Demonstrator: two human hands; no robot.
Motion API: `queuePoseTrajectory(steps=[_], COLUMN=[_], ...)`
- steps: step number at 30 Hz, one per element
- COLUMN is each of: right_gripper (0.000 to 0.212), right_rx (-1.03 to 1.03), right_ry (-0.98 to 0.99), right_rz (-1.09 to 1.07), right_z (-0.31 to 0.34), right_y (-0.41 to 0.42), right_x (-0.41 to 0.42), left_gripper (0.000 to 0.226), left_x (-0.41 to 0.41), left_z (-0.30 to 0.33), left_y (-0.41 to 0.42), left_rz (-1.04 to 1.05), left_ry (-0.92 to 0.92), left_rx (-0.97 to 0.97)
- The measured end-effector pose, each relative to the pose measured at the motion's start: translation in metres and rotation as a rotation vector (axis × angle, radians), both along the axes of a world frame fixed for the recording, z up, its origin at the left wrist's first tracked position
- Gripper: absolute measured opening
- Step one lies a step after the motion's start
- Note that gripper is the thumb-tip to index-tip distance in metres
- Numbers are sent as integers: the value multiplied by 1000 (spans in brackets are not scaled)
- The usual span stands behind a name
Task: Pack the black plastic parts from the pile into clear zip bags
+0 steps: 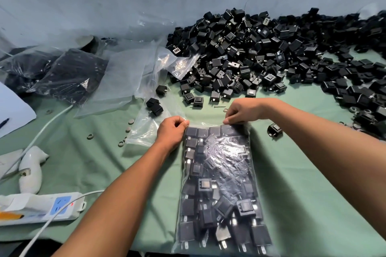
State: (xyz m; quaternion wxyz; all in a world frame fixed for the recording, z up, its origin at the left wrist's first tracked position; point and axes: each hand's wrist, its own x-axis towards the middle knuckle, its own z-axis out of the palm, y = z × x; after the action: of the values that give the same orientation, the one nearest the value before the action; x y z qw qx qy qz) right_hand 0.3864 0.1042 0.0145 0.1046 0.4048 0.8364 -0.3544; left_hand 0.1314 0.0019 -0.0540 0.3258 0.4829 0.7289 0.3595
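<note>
Black plastic parts fill a clear zip bag (219, 190) lying flat on the green cloth (302, 194) of a work table, its mouth turned away from the person and toward the heaped pile (261, 52) of loose parts along the far wall. The left hand (172, 129) pinches the top left corner of the bag with curled fingers, while the right hand (243, 111) pinches the zip strip near the top right corner, thumb and fingertips pressed together on the plastic. The two grips, set at opposite ends of the seal, suggest the strip is being held taut so it can be pressed closed; whether the zip is already partly shut is hard to tell through the glare. The packed parts lie just below both hands and stretch back toward the person between the forearms. The bag appears full, so the step in hand looks like sealing, with a great many parts yet to pack. Spare empty bags (129, 75) lie just left of the pile, within easy reach for the next round, and already filled bags (69, 77) rest further left. A few stray parts (155, 106) sit between the hands and the pile, and one more (274, 129) lies just right of the bag. A white power strip (41, 208) and its cable sit at the near left edge.
</note>
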Motion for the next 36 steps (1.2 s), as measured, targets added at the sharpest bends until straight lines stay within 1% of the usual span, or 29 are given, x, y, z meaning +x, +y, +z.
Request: queuePoseTrajectory(steps=[2,5,7,9,10,12,13,14,15,17,20,22,24,26,29,33,36], right_gripper=[37,31,23,19,19,25,29,30,30,26,19,24,36,39,29,24,20], right_rx=[-57,-85,-87,-71,-75,-111,-124,-124,-118,-120,-152,-113,-75,-142,-213,-113,-71], right_ry=[31,81,85,89,97,113,116,117,120,163,246,210,140,153,215,237,290], right_rz=[-54,-92,-96,-104,-123,-175,-191,-197,-199,-211,-232,-217,-199,-216,-254,-267,-306], right_z=[1,1,3,3,2,2,1,1,0,-3,-5,-4,-1,-2,-6,-11,-19], right_y=[-2,-8,-10,-11,-11,-13,-13,-13,-14,-16,-17,-15,-13,-13,-15,-17,-22], right_x=[7,3,-3,-6,-6,-6,-5,-4,-2,2,15,24,30,34,38,39,38], left_gripper=[25,24,24,25,24,17,13,8,3,12,18,18,14,13,20,27,28], left_x=[0,0,-1,-4,-5,0,7,16,25,42,52,52,51,50,47,48,46], left_z=[0,-1,-1,5,10,25,34,41,47,57,65,66,64,61,53,49,52], left_y=[0,1,2,4,6,11,14,20,25,36,50,57,59,58,56,50,49], left_rz=[-1,14,15,-27,-75,-226,-322,-426,-529,-688,-821,-878,-898,-886,-861,-847,-866], left_ry=[2,-13,-9,-11,49,314,399,406,366,320,318,320,288,272,285,284,273], left_rx=[2,5,-8,-16,-10,20,40,42,16,-84,-223,-271,-301,-301,-276,-257,-290])
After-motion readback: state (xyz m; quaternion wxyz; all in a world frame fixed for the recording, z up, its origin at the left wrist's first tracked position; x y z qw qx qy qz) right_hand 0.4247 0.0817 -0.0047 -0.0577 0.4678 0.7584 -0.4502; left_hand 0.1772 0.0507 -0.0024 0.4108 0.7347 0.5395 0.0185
